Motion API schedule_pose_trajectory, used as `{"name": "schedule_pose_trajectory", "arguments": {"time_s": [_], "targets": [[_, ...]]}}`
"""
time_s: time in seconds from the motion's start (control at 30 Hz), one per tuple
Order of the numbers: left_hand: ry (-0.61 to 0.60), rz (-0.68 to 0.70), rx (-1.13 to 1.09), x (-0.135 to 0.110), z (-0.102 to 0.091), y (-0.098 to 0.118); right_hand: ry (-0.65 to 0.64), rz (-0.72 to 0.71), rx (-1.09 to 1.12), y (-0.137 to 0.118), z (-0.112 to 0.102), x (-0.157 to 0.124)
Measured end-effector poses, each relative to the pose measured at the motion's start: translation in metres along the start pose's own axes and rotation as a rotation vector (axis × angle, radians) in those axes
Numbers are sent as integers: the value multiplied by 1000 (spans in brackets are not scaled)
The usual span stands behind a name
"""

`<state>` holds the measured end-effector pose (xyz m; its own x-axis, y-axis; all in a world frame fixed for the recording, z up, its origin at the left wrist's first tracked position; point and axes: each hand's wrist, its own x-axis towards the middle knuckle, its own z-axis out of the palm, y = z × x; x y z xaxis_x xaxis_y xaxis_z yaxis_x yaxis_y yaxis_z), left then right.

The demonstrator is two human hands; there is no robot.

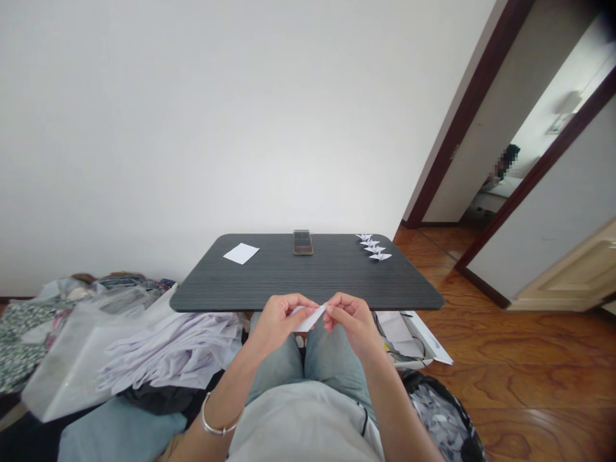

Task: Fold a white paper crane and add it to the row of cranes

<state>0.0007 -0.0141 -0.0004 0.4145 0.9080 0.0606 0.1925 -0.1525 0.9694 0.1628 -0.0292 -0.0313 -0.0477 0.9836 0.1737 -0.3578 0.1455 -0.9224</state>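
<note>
Several layers of white cloth heap left of the dark, grain-lined table. One smooth white paper sheet lies flat on the tabletop, unfolded, just left of a phone. Just off the table's near edge, above the knees, the left hand and right hand come close together, clamped on opposite ends of a narrow folded white paper piece, crisp and pointed, not yet a bird. Four finished paper cranes stand in a slanting row at the table's far right.
</note>
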Motion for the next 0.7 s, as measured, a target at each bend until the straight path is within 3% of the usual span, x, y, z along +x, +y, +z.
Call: {"name": "schedule_pose_trajectory", "arguments": {"time_s": [0.33,0.7], "targets": [[15,14,-3,2,-1,-4,-34,9,-20,5,-2,2],[-11,-7,-19,2,2,-3,32,-19,-117,1,4,2]]}}
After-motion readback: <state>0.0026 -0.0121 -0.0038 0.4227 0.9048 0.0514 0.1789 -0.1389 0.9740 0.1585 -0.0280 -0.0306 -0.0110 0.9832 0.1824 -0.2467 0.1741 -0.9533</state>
